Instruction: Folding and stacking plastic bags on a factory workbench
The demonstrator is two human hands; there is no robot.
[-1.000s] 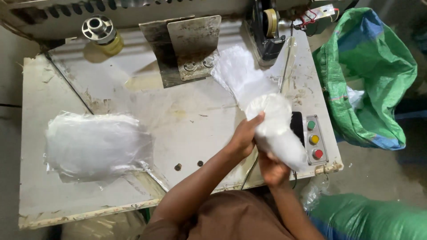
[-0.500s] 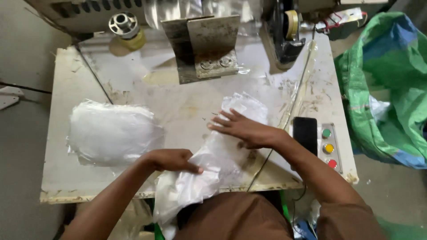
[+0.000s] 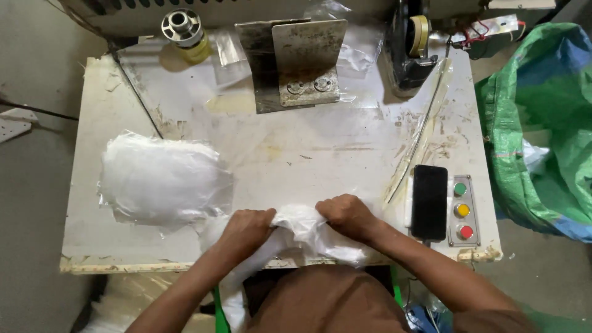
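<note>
Here we see the left hand [image 3: 246,228] and right hand [image 3: 345,216] both clenched on a crumpled white translucent plastic bag [image 3: 302,228] at the near edge of the worn white counter [image 3: 345,142]. Just left lies a stack of clear plastic bags [image 3: 160,179]; a black phone [image 3: 429,200] sits right.

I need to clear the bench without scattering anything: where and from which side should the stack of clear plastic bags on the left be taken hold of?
Take the stack of clear plastic bags by its two long edges, coming down from above with a hand on each. It lies flat and loose on the worn white table, so a one-sided pinch would likely let sheets slide. Its left and far sides are open; the left hand is near its front right corner.
</note>
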